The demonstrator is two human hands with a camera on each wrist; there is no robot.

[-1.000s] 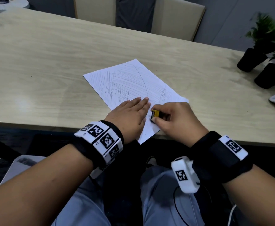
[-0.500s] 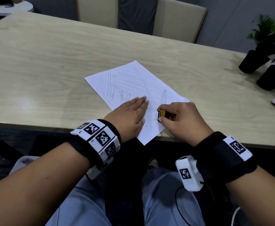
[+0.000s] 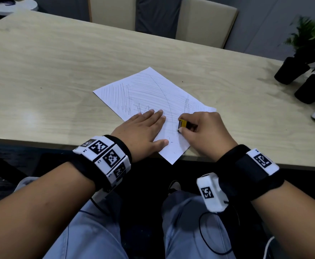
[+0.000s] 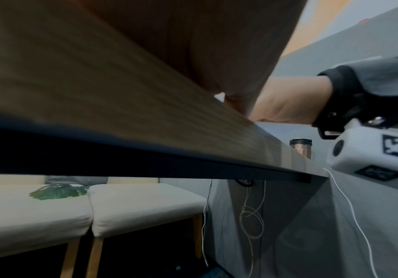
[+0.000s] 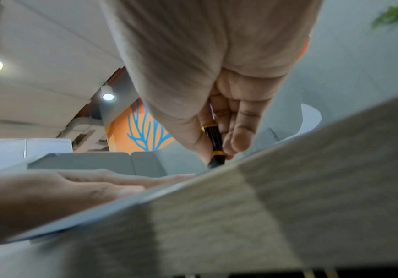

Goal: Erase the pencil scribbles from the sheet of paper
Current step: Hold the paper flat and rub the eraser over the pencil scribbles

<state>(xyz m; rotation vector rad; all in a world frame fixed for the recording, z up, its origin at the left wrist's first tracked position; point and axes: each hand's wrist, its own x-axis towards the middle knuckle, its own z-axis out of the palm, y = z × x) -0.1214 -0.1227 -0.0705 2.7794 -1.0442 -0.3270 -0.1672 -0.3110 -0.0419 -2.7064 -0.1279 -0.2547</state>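
You have only a little of the job done. The near corner of the sheet of paper [image 3: 153, 96] looks mostly clean, with a few dark crumbs on it, but pencil scribbles [image 3: 149, 90] cover the rest. The paper lies on the worktop [image 3: 50, 71], its near corner poking over the edge. Your left hand [image 3: 141, 131] lies flat and spread on it, holding it down. Your right hand [image 3: 205, 131] pinches the eraser [image 3: 182, 124], tip pressed on the paper.

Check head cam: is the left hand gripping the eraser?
No, the left hand lies flat on the sheet of paper; the right hand pinches the eraser.
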